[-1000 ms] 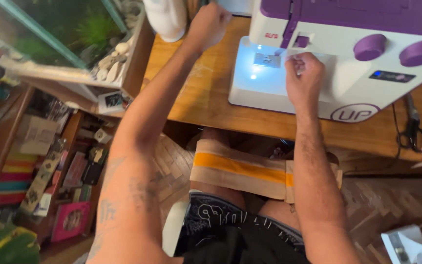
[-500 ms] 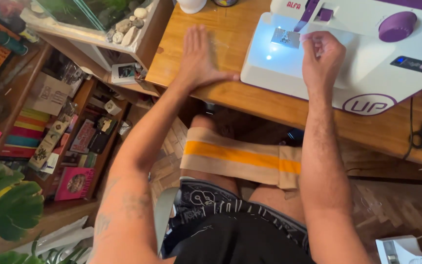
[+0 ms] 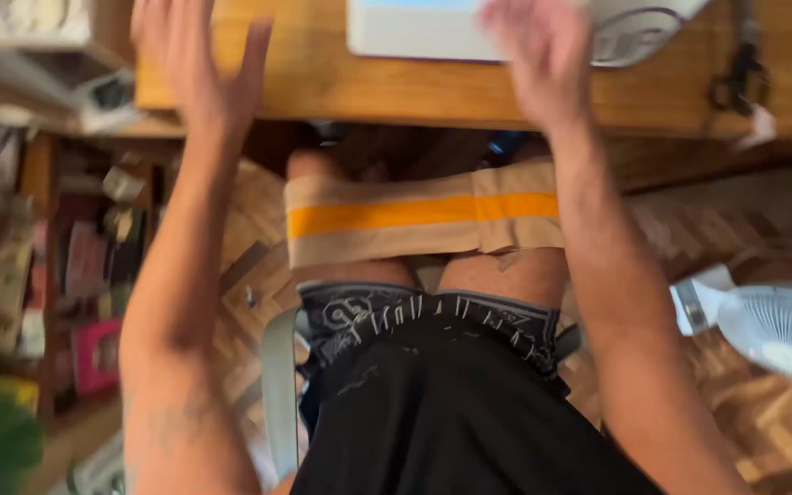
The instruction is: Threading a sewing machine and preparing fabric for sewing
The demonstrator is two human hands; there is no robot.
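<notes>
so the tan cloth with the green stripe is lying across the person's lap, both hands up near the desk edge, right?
Not quite: the stripe is orange, not green. The head view shows the tan cloth with an orange stripe across the person's lap, and both the left hand and right hand raised, open and blurred, by the wooden desk edge.

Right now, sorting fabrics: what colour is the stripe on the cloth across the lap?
Orange stripe, head view.

Both hands raised and open, blurred: left hand over table edge, right hand before white machine; tan cloth with orange stripe across knees
</notes>
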